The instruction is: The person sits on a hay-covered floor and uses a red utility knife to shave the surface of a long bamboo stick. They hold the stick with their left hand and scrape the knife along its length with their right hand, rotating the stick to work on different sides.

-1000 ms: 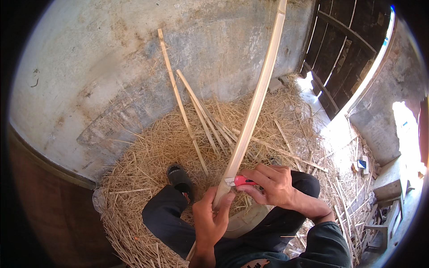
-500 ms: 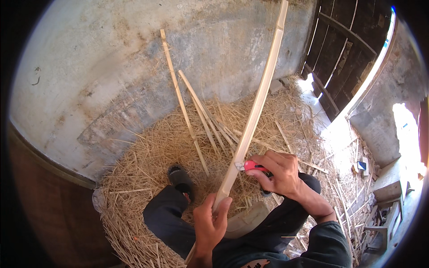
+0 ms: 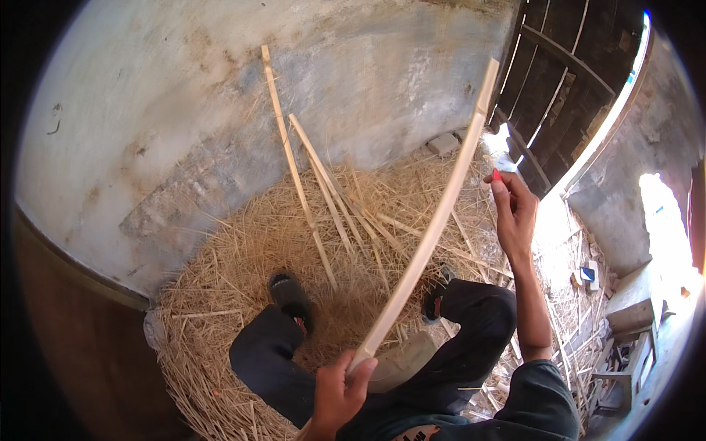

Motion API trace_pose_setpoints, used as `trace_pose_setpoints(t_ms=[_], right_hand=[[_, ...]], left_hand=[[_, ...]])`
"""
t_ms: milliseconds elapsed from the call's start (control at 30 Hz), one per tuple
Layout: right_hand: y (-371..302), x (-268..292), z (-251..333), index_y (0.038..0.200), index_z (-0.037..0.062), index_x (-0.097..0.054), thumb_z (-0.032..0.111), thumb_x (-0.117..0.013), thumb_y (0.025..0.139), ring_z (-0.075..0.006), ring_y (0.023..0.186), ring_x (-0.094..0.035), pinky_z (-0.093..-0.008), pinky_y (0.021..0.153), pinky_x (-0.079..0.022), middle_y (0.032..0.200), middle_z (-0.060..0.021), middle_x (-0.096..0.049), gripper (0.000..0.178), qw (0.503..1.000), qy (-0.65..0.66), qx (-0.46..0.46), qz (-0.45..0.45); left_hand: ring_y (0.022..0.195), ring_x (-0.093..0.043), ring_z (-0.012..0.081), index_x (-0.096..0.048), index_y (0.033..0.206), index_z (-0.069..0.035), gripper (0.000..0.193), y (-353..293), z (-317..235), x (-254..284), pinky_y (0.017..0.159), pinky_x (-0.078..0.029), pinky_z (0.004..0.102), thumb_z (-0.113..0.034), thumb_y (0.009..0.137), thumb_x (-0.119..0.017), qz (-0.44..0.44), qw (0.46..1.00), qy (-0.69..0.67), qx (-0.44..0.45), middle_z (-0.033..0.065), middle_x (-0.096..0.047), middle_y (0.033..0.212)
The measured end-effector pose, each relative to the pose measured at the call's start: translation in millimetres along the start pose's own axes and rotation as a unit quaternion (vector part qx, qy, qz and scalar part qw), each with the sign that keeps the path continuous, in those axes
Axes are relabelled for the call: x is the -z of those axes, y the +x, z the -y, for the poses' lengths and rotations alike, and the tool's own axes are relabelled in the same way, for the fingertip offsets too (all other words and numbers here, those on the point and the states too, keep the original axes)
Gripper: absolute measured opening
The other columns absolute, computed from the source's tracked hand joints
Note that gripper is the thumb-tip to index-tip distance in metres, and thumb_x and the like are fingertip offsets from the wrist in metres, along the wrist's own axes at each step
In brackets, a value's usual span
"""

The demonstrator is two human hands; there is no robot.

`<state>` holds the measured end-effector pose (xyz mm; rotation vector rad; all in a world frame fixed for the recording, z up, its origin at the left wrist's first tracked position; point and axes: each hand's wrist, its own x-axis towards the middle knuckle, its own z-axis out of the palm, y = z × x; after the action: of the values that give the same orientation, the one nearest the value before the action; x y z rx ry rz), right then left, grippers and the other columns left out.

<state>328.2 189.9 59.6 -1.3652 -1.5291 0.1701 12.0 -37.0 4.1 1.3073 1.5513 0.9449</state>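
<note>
My left hand (image 3: 340,389) is wrapped round the lower end of a long, pale split bamboo strip (image 3: 425,253). The strip slants up and to the right, its far end rising in front of the wall. To the right of its upper part, apart from it, my right hand (image 3: 517,217) is raised with the fingers closed. A small red piece of the utility knife (image 3: 497,176) shows at the fingertips; most of the knife, blade included, is hidden by the hand.
Several bamboo strips (image 3: 298,176) lean on the stained wall (image 3: 184,103). Straw-like shavings (image 3: 228,309) cover the floor round my sandalled feet. A dark plank door (image 3: 566,81) stands at the far right, with a grey block (image 3: 634,305) and wooden frame (image 3: 625,375) below it.
My right hand has moved up and away from the strip with the knife, which touched the strip's lower half before. The strip's upper end has swung down and to the right.
</note>
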Motion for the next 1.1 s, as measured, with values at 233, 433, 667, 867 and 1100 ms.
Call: trace_pose_setpoints(t_ms=[233, 433, 667, 867, 1100], right_hand=[[-73.9, -33.7, 37.1, 0.112, 0.0080, -0.078, 0.027, -0.079, 0.098, -0.0232, 0.063, -0.069, -0.0363, 0.056, -0.054, 0.093, -0.0076, -0.076, 0.024, 0.969, 0.081, 0.177, 0.155], [-103.2, -40.9, 57.6, 0.109, 0.0160, -0.076, 0.037, -0.084, 0.091, -0.0213, 0.059, -0.065, -0.0355, 0.051, -0.051, 0.077, -0.0003, -0.063, 0.029, 0.947, 0.015, 0.252, 0.199], [-108.6, -42.1, 63.7, 0.109, 0.0141, -0.076, 0.038, -0.086, 0.089, -0.0197, 0.057, -0.064, -0.0360, 0.049, -0.049, 0.073, -0.0006, -0.058, 0.033, 0.942, 0.002, 0.270, 0.200], [-106.1, -40.1, 67.4, 0.109, 0.0146, -0.077, 0.039, -0.087, 0.088, -0.0188, 0.055, -0.064, -0.0351, 0.048, -0.049, 0.073, 0.0002, -0.059, 0.034, 0.944, -0.011, 0.269, 0.192], [-105.0, -40.0, 63.5, 0.108, 0.0152, -0.079, 0.038, -0.087, 0.087, -0.0178, 0.054, -0.063, -0.0334, 0.048, -0.049, 0.073, 0.0013, -0.061, 0.032, 0.947, -0.013, 0.274, 0.168]], left_hand=[[0.060, -0.042, 0.0004, -0.072, 0.100, 0.002, 0.022, 25.7, -21.1, -1.4, 0.052, -0.032, 0.0244, -0.019, 0.104, -0.074, -0.060, 0.997, -0.043, -0.034, -0.0048, -0.052, 0.064], [0.060, -0.042, 0.0001, -0.071, 0.101, 0.002, 0.020, 30.2, -26.9, -8.3, 0.052, -0.032, 0.0240, -0.018, 0.105, -0.073, -0.078, 0.994, -0.051, -0.052, -0.0048, -0.053, 0.064], [0.058, -0.042, 0.0010, -0.071, 0.101, 0.002, 0.022, 32.8, -27.1, -12.5, 0.051, -0.032, 0.0246, -0.019, 0.105, -0.073, -0.095, 0.991, -0.028, -0.093, -0.0030, -0.054, 0.064], [0.057, -0.041, 0.0015, -0.070, 0.100, 0.002, 0.024, 32.8, -30.2, -11.9, 0.050, -0.031, 0.0258, -0.021, 0.105, -0.074, -0.098, 0.991, -0.032, -0.090, -0.0029, -0.052, 0.062], [0.055, -0.042, 0.0024, -0.070, 0.098, 0.002, 0.024, 31.0, -31.1, -13.3, 0.049, -0.031, 0.0268, -0.021, 0.105, -0.073, -0.098, 0.991, -0.022, -0.090, -0.0017, -0.052, 0.061]])
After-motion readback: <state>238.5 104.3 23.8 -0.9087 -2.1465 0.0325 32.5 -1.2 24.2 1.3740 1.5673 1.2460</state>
